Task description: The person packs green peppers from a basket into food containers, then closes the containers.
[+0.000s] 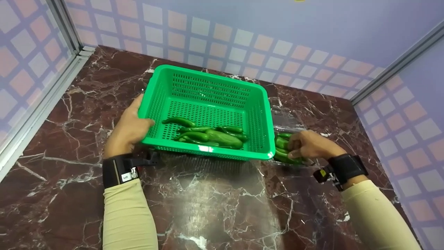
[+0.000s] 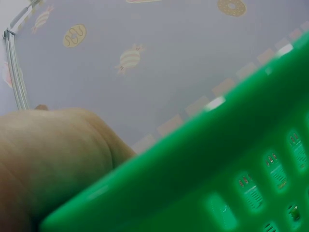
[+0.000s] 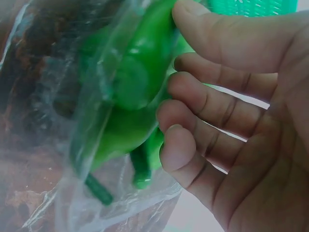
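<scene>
A green plastic basket (image 1: 211, 151) with slotted walls holds several long green chili peppers (image 1: 222, 138) along its near side. At the left rim my left hand (image 1: 130, 126) grips the basket, thumb over the edge and the other fingers hidden outside. In the left wrist view that hand (image 2: 63, 159) lies against the basket's wall (image 2: 183, 179). Just right of the basket, more green peppers (image 1: 281, 142) lie in a clear plastic bag (image 3: 87, 188). My right hand (image 1: 308, 145) reaches over them; in the right wrist view its loosely bent fingers (image 3: 186, 94) have their tips right beside a pepper (image 3: 140, 63).
A dark red marbled tabletop (image 1: 222, 215) lies under everything. A tiled-pattern back wall (image 1: 239, 38) stands behind the basket, with side walls at left and right. A metal rail (image 1: 38, 111) runs along the left edge.
</scene>
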Tool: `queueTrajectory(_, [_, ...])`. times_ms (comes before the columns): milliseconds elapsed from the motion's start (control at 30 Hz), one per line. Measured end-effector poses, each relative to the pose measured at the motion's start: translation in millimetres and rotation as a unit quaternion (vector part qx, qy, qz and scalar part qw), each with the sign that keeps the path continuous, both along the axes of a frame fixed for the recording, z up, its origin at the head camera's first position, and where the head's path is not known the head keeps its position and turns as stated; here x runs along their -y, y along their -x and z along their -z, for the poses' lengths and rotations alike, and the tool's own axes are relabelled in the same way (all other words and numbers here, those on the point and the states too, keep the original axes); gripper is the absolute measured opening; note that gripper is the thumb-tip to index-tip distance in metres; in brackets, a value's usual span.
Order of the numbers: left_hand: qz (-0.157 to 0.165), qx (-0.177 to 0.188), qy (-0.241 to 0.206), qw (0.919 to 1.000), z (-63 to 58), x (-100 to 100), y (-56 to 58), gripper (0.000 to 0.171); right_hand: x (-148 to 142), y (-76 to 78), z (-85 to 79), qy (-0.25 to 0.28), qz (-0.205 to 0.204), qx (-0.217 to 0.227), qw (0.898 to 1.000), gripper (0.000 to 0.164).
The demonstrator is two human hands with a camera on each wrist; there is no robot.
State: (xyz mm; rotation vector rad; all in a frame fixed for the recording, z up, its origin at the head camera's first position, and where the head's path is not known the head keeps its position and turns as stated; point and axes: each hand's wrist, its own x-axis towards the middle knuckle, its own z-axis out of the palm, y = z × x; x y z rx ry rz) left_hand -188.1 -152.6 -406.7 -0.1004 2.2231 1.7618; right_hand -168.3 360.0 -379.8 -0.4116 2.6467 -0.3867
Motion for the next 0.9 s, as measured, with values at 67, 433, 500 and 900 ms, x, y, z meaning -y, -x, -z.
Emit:
queueTrajectory(67, [0.0, 0.002, 0.001, 1.0, -0.5, 0.0, -0.7, 0.097, 2.7, 1.8, -3.2, 0.004, -0.001, -0.002, 1.0, 0.016])
queueTrajectory(433, [-0.005, 0.001, -0.012, 0.9999, -2.9, 0.9, -3.1, 0.095, 59.0, 27.3, -54.4, 0.044, 0.035, -0.062, 0.996, 0.017])
queueTrajectory(500, [-0.006, 0.001, -0.009, 0.9999, -3.1, 1.2, -2.8, 0.095, 77.8, 35.8, -60.6, 0.043, 0.023, -0.085, 0.995, 0.019])
queueTrajectory(900, [-0.022, 0.009, -0.029, 0.9993, -1.1, 0.7, -3.7, 0.095, 204.0, 78.9, -39.8, 0.049, -0.156, -0.112, 0.98, 0.022])
